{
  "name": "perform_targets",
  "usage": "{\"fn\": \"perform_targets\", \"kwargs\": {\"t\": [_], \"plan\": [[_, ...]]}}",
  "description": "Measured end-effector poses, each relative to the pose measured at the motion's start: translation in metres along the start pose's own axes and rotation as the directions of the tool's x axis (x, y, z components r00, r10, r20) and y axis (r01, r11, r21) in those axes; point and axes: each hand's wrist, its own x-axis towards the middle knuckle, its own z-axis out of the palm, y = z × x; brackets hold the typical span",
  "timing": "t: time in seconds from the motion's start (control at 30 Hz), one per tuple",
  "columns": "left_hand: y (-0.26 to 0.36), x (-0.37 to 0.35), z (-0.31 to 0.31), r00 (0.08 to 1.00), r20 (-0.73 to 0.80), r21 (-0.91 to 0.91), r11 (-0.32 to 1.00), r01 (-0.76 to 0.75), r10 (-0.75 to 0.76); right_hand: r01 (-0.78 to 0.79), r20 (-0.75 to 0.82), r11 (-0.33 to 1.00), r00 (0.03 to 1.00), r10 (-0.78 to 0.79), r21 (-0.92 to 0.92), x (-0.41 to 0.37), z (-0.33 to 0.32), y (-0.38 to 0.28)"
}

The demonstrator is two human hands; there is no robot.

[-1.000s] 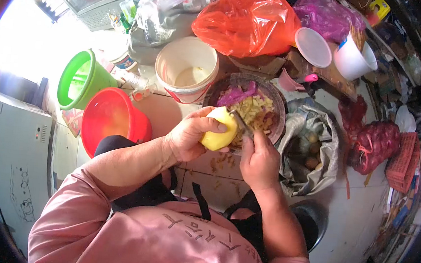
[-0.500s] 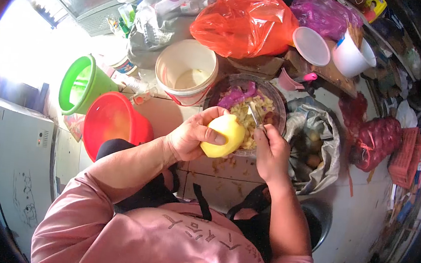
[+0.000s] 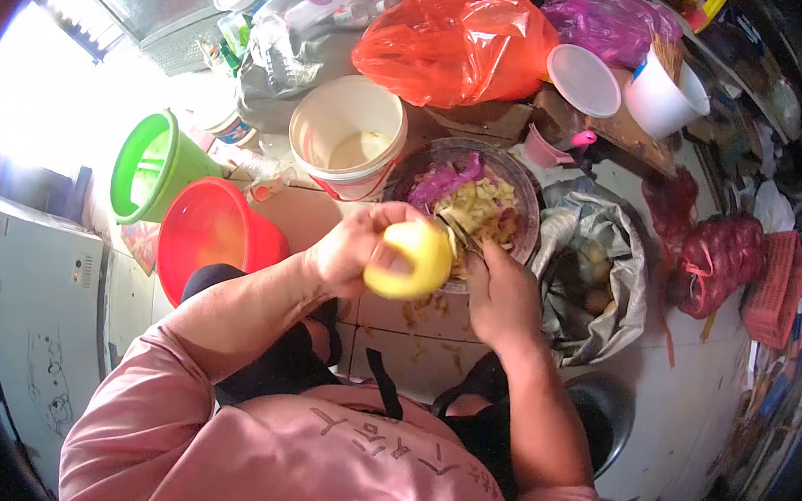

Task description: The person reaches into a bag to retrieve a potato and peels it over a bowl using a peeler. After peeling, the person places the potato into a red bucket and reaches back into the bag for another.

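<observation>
My left hand (image 3: 349,256) is closed around a peeled yellow potato (image 3: 411,263), which is blurred by motion. Between the fingers of my right hand (image 3: 507,301) is a small metal peeler (image 3: 460,231), its blade end close against the potato's right side. Whether the blade touches the skin is hard to make out. Both hands are over the near edge of a clear round basin (image 3: 534,195). Pale peelings (image 3: 491,206) and a crumpled purple plastic piece (image 3: 448,179) lie in it.
An open grey sack (image 3: 636,316) with potatoes stands right of the basin. A red tub (image 3: 193,258), a green bucket (image 3: 182,163) and a white bucket (image 3: 301,139) are at left. Behind are an orange bag (image 3: 455,43) and a pink dipper (image 3: 546,149). Scraps lie on the tiles.
The potato and my left hand have shifted slightly left. My right hand has moved left and a little down, bringing the peeler from above the basin to the potato's side.
</observation>
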Motion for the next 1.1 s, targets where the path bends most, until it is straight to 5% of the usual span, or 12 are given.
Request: {"fn": "perform_targets", "kwargs": {"t": [0.03,0.1,0.17,0.23,0.33,0.4,0.63,0.7,0.73,0.9,0.97,1.1], "plan": [[-0.001,-0.003,0.004,0.990,0.132,0.110,0.992,-0.069,0.054,-0.166,0.068,0.976,0.982,0.177,-0.142,0.005,0.005,0.020],[0.003,0.000,0.011,0.983,0.172,0.149,0.984,-0.094,0.068,-0.205,0.009,0.971,0.978,0.208,-0.125,0.003,0.015,0.042],[0.001,-0.002,0.008,0.994,-0.068,0.150,0.986,-0.078,0.089,-0.272,0.015,0.962,0.962,0.273,-0.017,0.006,0.013,0.038],[0.008,-0.001,0.010,0.991,-0.117,0.045,0.997,-0.063,0.068,-0.293,0.008,0.953,0.956,0.293,0.071,0.008,0.009,0.031],[0.004,0.004,0.008,0.973,-0.179,0.083,0.987,-0.135,0.148,-0.225,-0.013,0.961,0.973,0.230,0.158,0.005,0.003,0.006],[0.001,0.006,0.006,0.956,-0.248,0.130,0.983,-0.130,0.159,0.016,-0.129,0.986,0.992,0.006,0.169,-0.002,0.004,-0.007],[0.002,0.001,0.006,0.964,-0.261,0.092,0.996,-0.018,0.042,0.102,-0.094,0.995,0.991,-0.100,0.022,-0.003,0.008,-0.007],[0.003,-0.002,0.009,0.994,0.027,0.198,0.974,-0.107,0.104,-0.195,0.147,0.962,0.963,0.225,-0.192,0.007,0.016,0.028],[0.005,-0.002,0.017,0.989,0.060,0.197,0.970,-0.143,0.133,-0.265,0.131,0.941,0.946,0.295,-0.210,0.007,0.019,0.036],[0.006,0.003,0.012,0.993,-0.055,0.211,0.973,-0.094,0.108,-0.292,0.036,0.953,0.955,0.295,-0.080,0.007,0.008,0.022],[0.002,0.002,0.013,0.984,-0.090,0.162,0.977,-0.137,0.153,-0.220,-0.034,0.964,0.973,0.227,0.149,0.006,0.006,0.015],[0.000,0.006,0.008,0.976,-0.135,0.125,0.980,-0.152,0.168,0.015,-0.159,0.980,0.987,0.017,0.200,-0.003,0.003,-0.009]]}}
